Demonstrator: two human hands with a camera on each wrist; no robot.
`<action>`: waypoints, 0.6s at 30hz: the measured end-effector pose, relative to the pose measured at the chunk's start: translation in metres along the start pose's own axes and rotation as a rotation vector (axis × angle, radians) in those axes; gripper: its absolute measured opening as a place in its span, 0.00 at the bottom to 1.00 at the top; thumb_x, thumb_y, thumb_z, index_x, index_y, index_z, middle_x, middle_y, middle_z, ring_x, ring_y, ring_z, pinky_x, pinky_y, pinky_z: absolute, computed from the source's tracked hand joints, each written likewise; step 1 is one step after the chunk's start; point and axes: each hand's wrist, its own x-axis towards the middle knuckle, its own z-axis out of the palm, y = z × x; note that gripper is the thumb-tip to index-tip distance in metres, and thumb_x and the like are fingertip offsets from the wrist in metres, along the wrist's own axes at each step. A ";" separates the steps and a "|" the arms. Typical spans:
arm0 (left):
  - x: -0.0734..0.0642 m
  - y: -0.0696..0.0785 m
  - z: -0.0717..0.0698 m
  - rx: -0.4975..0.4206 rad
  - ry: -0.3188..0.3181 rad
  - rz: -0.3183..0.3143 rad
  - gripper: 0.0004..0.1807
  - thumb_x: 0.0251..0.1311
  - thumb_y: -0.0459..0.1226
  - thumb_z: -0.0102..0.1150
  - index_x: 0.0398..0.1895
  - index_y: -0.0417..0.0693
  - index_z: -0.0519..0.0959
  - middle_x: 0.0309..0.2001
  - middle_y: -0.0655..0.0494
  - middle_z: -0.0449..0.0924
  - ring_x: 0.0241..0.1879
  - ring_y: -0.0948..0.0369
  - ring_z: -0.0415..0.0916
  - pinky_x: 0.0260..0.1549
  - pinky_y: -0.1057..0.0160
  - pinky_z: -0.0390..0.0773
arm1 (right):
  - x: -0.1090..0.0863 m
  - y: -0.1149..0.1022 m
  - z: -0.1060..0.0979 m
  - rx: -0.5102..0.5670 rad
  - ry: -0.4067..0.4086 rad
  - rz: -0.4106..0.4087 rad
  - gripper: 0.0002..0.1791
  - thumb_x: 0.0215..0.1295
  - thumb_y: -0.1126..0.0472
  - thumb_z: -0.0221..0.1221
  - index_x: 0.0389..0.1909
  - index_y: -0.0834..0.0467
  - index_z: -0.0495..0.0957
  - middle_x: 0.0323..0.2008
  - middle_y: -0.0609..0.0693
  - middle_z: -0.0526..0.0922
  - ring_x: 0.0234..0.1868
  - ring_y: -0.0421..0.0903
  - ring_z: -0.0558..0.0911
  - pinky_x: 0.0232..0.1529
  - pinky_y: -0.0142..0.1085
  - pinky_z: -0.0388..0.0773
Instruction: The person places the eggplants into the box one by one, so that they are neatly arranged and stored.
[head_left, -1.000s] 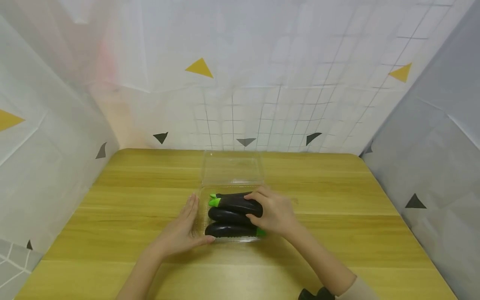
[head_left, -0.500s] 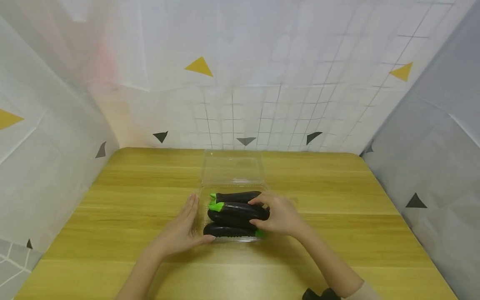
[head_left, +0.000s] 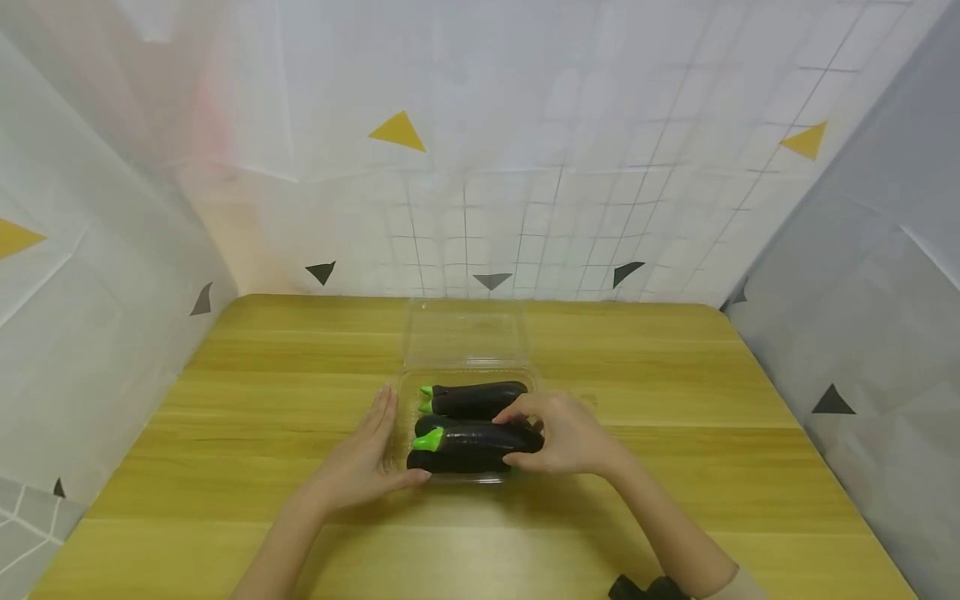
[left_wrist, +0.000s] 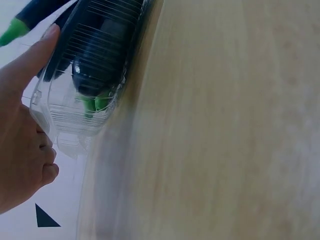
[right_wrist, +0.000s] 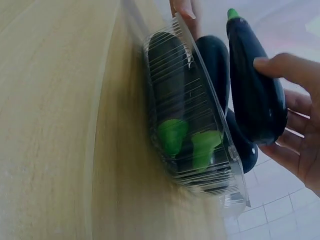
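Note:
My right hand [head_left: 573, 433] pinches a dark eggplant [head_left: 483, 437] with a bright green cap near its blunt right end. In the right wrist view that eggplant [right_wrist: 252, 95] is raised above the rim of a clear plastic clamshell container [right_wrist: 235, 150], apart from its wall. Other eggplants [head_left: 480, 400] lie side by side in the container, their caps facing different ways. The held one partly covers those at the front. My left hand [head_left: 360, 458] rests against the container's left side, fingers straight, with its thumb [left_wrist: 42, 47] touching the front rim.
The container's clear lid [head_left: 465, 333] stands open behind it, towards the back edge of the wooden table [head_left: 645, 358]. A white patterned backdrop [head_left: 480, 150] encloses the table at the back and sides. A black device [head_left: 648, 588] sits by my right wrist.
My right hand has brought the gripped eggplant from the back of the container towards the front, over the front ones. The rear eggplants now show more. My left hand has stayed put.

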 end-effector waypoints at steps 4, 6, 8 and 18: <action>0.000 -0.001 0.000 0.001 -0.001 -0.001 0.67 0.49 0.67 0.61 0.76 0.41 0.34 0.76 0.46 0.25 0.74 0.49 0.32 0.66 0.44 0.53 | 0.002 -0.001 0.001 0.023 0.052 0.063 0.23 0.52 0.51 0.71 0.50 0.48 0.81 0.43 0.39 0.82 0.39 0.38 0.80 0.35 0.31 0.80; 0.000 -0.001 0.000 0.004 0.000 -0.002 0.67 0.49 0.68 0.60 0.76 0.41 0.34 0.76 0.46 0.26 0.74 0.49 0.32 0.66 0.44 0.53 | 0.004 0.000 0.005 -0.043 0.094 0.098 0.23 0.52 0.50 0.71 0.50 0.48 0.81 0.43 0.40 0.83 0.40 0.39 0.80 0.33 0.31 0.79; 0.000 -0.001 0.001 0.008 0.001 -0.001 0.67 0.49 0.68 0.60 0.76 0.41 0.34 0.76 0.46 0.26 0.74 0.49 0.32 0.66 0.45 0.52 | 0.007 0.001 0.009 -0.137 0.131 0.104 0.24 0.49 0.48 0.72 0.49 0.47 0.81 0.41 0.40 0.83 0.37 0.39 0.81 0.30 0.30 0.77; 0.001 0.000 0.001 -0.003 0.004 -0.003 0.66 0.49 0.66 0.62 0.76 0.40 0.34 0.76 0.45 0.26 0.74 0.49 0.32 0.67 0.45 0.52 | 0.011 -0.002 0.021 -0.332 0.204 0.031 0.26 0.44 0.46 0.75 0.45 0.49 0.82 0.42 0.42 0.84 0.39 0.42 0.83 0.30 0.32 0.79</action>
